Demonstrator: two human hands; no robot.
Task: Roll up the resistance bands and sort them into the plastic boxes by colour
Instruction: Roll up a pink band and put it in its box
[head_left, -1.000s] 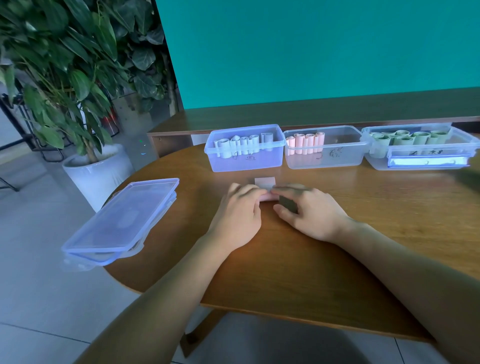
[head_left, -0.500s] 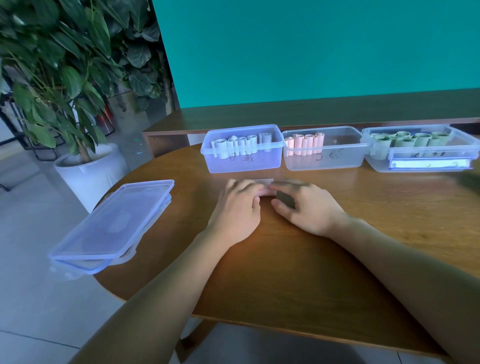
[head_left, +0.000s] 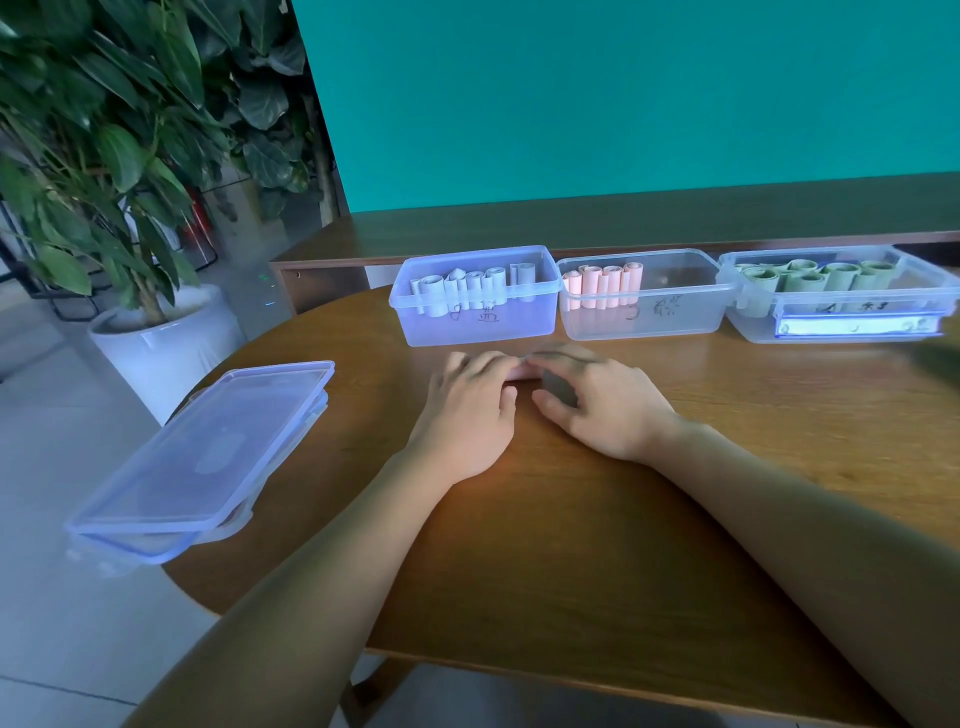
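Observation:
My left hand (head_left: 470, 410) and my right hand (head_left: 597, 402) lie side by side on the table, fingers curled over a pink resistance band (head_left: 522, 372) rolled up between the fingertips; only a sliver of it shows. Just beyond the hands stand three clear plastic boxes in a row: the left box (head_left: 475, 327) holds pale blue rolls, the middle box (head_left: 670, 317) holds pink rolls at its left end, the right box (head_left: 841, 332) holds green rolls.
Stacked clear lids (head_left: 202, 452) overhang the round wooden table's (head_left: 571, 545) left edge. A potted plant in a white pot (head_left: 161, 343) stands on the floor to the left. A wooden ledge (head_left: 623, 223) and teal wall sit behind the boxes.
The flat end of the pink band that showed ahead of my fingers has disappeared under them as the roll moved forward toward the boxes. Both hands shifted slightly away from me.

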